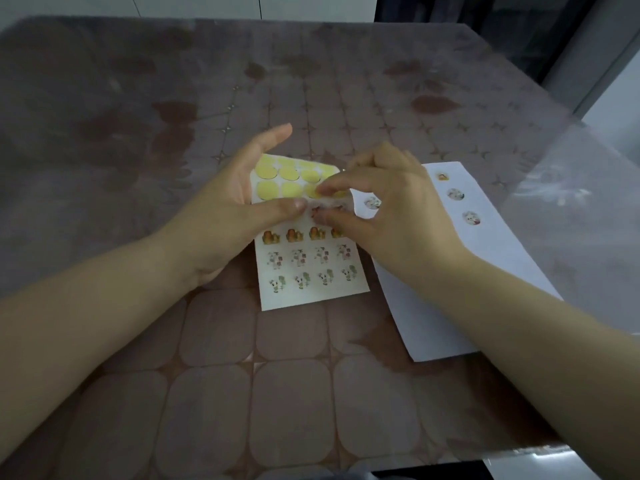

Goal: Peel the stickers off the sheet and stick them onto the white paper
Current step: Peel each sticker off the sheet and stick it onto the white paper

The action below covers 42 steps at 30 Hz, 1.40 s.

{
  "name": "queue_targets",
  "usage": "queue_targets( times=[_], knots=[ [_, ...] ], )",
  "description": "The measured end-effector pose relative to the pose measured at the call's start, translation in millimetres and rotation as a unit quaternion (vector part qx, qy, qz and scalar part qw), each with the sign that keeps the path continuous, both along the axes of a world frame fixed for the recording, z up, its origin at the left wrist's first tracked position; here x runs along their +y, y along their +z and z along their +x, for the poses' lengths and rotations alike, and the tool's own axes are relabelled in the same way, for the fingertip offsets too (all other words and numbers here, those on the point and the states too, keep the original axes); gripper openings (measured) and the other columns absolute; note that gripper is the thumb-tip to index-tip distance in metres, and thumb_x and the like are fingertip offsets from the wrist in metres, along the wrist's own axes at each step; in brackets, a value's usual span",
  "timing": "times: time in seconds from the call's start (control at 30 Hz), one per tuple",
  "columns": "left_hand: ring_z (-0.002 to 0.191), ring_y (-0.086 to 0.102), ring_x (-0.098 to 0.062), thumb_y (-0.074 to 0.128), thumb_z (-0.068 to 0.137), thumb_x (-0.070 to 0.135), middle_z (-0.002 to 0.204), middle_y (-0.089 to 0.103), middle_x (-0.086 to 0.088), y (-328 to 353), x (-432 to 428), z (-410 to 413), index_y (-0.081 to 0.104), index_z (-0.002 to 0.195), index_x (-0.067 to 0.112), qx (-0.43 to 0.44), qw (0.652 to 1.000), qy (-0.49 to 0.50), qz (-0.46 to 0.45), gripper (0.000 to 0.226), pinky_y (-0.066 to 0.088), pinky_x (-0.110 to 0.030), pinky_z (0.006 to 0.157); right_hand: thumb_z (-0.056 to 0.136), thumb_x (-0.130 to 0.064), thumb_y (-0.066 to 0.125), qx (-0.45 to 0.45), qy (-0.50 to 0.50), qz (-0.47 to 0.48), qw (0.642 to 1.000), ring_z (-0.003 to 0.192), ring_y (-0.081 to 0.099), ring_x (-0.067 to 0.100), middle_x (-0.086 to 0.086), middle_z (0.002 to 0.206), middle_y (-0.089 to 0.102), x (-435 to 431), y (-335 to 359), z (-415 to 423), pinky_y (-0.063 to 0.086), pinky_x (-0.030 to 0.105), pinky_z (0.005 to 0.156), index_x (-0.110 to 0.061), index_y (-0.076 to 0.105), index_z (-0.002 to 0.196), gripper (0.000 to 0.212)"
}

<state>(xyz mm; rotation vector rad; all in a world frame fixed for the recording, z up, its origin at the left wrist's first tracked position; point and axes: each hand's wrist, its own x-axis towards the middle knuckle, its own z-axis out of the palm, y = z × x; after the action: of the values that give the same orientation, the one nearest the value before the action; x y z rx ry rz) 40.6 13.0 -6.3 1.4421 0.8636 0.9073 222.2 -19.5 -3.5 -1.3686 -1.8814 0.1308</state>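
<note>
— Head view: your sticker sheet (pixel 311 268) lies flat on the surface (pixel 242 375), its long axis running away from you with a slight lean. Your left hand (pixel 228 206) comes in over the sheet's left edge. Its fingers are straight and pointing away from you, and the thumb is pressed down on the sheet about halfway up.

— Your right hand (pixel 391 209) reaches in across the sheet's right edge, so it is the nearer one to the work. Its forefinger and thumb are curled in and appear to pinch a reddish sticker (pixel 316 211) in the row just below the yellow blanks (pixel 289 173), right beside your left thumb tip.

— What counts next is the white paper (pixel 433 299). It lies just to the right of the sheet, beneath your right wrist, with its long axis slanting from the sheet's far end down to your near right. I'd carry the sticker rightward off the sheet while the left thumb holds the sheet down.

— Four placed stickers (pixel 455 194) sit on the paper's far half, right of the sheet.

— Some things you can't check here. The pinch is blurred, so it isn't clear how far the sticker has lifted. Your right hand hides the sheet's right edge at that row, and your forearm covers part of the paper's near end.
</note>
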Motion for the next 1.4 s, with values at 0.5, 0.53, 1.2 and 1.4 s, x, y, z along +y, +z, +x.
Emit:
queue_targets(
  times=[0.5,0.53,1.2,1.4],
  knots=[
    [0.092,0.067,-0.005,0.065,0.071,0.016,0.097,0.069,0.014,6,-7,7,0.050,0.130,0.031,-0.016,0.999,0.044,0.018,0.062,0.052,-0.019,0.075,0.072,-0.030,0.073,0.004,0.008,0.073,0.997,0.086,0.046,0.012,-0.013,0.088,0.064,-2,-1,-8,0.027,0.027,0.091,-0.026,0.075,0.081,0.010],
    [0.094,0.067,-0.005,0.065,0.072,0.016,0.100,0.069,0.013,6,-7,7,0.049,0.130,0.030,-0.015,0.999,0.045,0.018,0.062,0.052,-0.019,0.076,0.072,-0.029,0.073,0.006,0.009,0.075,0.997,0.086,0.047,0.013,-0.014,0.087,0.063,-2,-1,-8,0.027,0.027,0.091,-0.026,0.075,0.080,0.009],
    [0.093,0.071,-0.016,0.081,0.054,0.011,0.109,0.070,0.000,7,-10,4,0.032,0.141,0.038,0.080,0.997,0.005,0.012,0.104,0.057,-0.027,0.077,0.074,-0.027,0.076,0.155,0.066,-0.191,0.967,0.077,0.049,-0.012,-0.035,0.063,0.056,-4,9,5,0.034,-0.001,0.070,-0.033,0.068,0.069,0.011],
    [0.092,0.071,-0.014,0.077,0.052,0.013,0.111,0.068,0.002,10,-11,5,0.030,0.142,0.041,0.103,0.995,0.002,0.008,0.105,0.058,-0.029,0.077,0.075,-0.023,0.075,0.167,0.083,-0.209,0.960,0.084,0.057,-0.001,-0.019,0.075,0.066,-4,9,4,0.039,0.003,0.074,-0.027,0.071,0.074,0.006]
  ],
)
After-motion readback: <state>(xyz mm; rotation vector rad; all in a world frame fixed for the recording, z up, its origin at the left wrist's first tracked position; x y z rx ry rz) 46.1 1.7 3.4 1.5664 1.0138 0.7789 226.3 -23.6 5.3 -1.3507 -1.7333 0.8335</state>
